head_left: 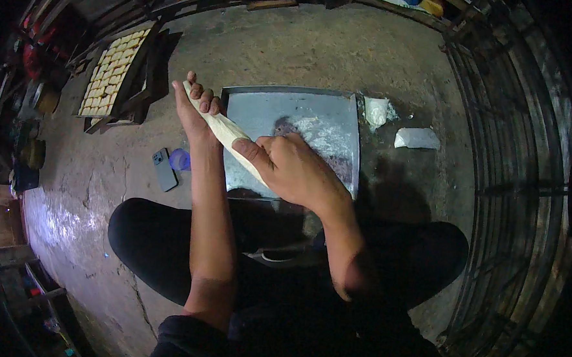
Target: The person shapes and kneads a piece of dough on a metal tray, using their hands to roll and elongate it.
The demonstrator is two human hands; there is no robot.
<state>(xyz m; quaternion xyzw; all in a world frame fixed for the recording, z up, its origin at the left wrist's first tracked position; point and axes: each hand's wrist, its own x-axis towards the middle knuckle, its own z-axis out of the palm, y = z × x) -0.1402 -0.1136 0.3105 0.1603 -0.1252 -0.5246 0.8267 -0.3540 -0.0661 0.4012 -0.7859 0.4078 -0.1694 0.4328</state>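
A long pale strip of dough (225, 132) is stretched slantwise between my two hands, above a shallow metal tray (258, 101). Its far end lies along the palm of my left hand (201, 107), where the fingers curl over it. My right hand (293, 168) grips the nearer end, thumb pressed on top, and hides part of the tray. White flour (314, 129) is smeared over the tray's right half.
Right of the tray lie two small white bags (377, 111) (417, 138), with powder spilt around the farther one. A phone (165, 170) and a purple-blue round item (180, 159) lie left. Bread pieces fill a rack (115, 72); a slatted frame (512, 190) stands right.
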